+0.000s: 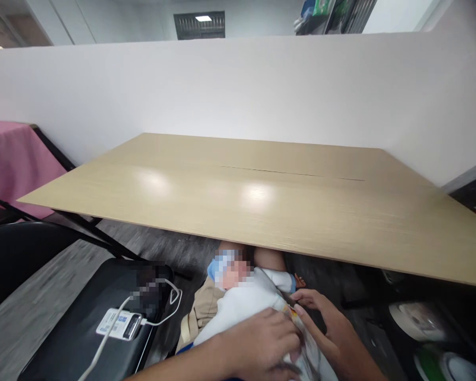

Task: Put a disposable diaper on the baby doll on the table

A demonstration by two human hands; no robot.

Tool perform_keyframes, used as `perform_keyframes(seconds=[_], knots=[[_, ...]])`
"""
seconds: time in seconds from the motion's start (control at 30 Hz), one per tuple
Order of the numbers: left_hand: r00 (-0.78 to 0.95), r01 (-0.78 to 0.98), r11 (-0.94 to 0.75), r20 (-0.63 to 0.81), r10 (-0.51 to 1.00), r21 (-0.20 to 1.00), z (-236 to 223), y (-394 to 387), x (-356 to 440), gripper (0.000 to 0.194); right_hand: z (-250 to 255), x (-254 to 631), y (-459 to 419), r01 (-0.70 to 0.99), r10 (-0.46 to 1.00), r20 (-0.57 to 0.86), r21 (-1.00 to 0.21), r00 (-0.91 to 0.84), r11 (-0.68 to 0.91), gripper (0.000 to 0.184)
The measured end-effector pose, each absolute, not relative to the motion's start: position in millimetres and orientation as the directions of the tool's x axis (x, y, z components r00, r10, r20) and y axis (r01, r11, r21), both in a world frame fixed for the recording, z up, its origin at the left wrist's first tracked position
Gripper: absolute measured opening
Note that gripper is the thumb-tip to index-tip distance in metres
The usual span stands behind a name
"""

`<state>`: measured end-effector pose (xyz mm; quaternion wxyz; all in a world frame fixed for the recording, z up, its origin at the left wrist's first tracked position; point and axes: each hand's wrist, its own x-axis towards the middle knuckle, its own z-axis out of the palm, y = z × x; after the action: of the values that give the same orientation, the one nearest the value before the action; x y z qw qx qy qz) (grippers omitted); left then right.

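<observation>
A small figure in a white garment point(248, 307) with blue cuffs lies on my lap below the table edge. Its head is blurred out, so I cannot tell whether it is a doll. One sleeve point(280, 279) reaches right, ending in a small hand. My left hand point(264, 338) lies across the garment's front, its fingers curled together onto the fabric; the fingertips are partly hidden. At the garment's right side, my right hand point(321, 320) has thumb and fingers apart, close to a small orange-yellow patch on the cloth. Beige trousers show beneath the figure.
A pale wooden table point(222, 196) spans the view before a white partition point(222, 90). On the left, a black stool seat point(79, 323) carries a white power bank point(119, 324) with a white cable. Pink cloth point(16, 164) hangs at far left. Rounded containers point(416, 320) stand lower right.
</observation>
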<state>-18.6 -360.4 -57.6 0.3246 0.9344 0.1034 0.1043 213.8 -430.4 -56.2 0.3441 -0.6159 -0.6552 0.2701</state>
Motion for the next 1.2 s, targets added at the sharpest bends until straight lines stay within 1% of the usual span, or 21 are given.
perform_keyframes(seconds=[0.03,0.07,0.17,0.23,0.33,0.5,0.57,0.67,0.77,0.87,1.0,1.1,1.2], knots=[[0.953,0.134,-0.761,0.128,0.274,0.635,-61,-364,-20,0.039,-74,225,-435,0.643,0.993,0.090,-0.766,0.073,0.022,0.035],[0.947,0.146,-0.750,0.129,0.295,0.646,-65,-365,-22,0.043,-90,232,-438,0.643,0.991,0.069,-0.766,0.114,-0.021,0.038],[0.926,0.182,-0.708,0.124,0.358,0.682,-75,-362,-26,0.046,-125,233,-442,0.579,0.998,-0.013,-0.814,0.067,-0.049,0.042],[0.919,0.197,-0.693,0.115,0.376,0.693,-76,-359,-28,0.045,-133,227,-441,0.548,0.999,-0.036,-0.835,0.033,-0.048,0.041],[0.909,0.217,-0.667,0.101,0.404,0.713,-71,-355,-30,0.039,-130,222,-438,0.552,0.999,-0.026,-0.833,0.024,-0.035,0.039],[0.897,0.224,-0.622,0.091,0.432,0.750,-59,-351,-33,0.018,-127,229,-427,0.600,1.000,0.019,-0.800,0.005,0.012,0.039],[0.892,0.242,-0.622,0.081,0.444,0.745,-57,-350,-32,0.013,-133,234,-420,0.628,0.998,0.050,-0.778,0.033,0.019,0.040],[0.891,0.259,-0.637,0.075,0.447,0.727,-57,-347,-30,0.011,-143,241,-407,0.683,0.989,0.097,-0.730,0.114,-0.007,0.041],[0.894,0.254,-0.626,0.068,0.442,0.737,-59,-344,-27,0.015,-147,242,-395,0.704,0.987,0.090,-0.710,0.131,-0.029,0.040],[0.896,0.259,-0.617,0.054,0.441,0.743,-61,-341,-24,0.016,-140,233,-392,0.667,0.992,0.098,-0.744,0.081,0.019,0.041],[0.892,0.269,-0.620,0.052,0.449,0.737,-58,-344,-22,0.011,-115,211,-399,0.568,0.991,0.083,-0.813,-0.105,0.129,0.040],[0.887,0.223,-0.574,0.079,0.454,0.788,-45,-347,-30,0.010,-95,195,-406,0.510,0.977,0.070,-0.844,-0.204,0.166,0.040],[0.893,0.173,-0.484,0.071,0.444,0.858,-26,-347,-52,0.010,-81,190,-412,0.527,0.972,0.052,-0.833,-0.230,0.170,0.026]])
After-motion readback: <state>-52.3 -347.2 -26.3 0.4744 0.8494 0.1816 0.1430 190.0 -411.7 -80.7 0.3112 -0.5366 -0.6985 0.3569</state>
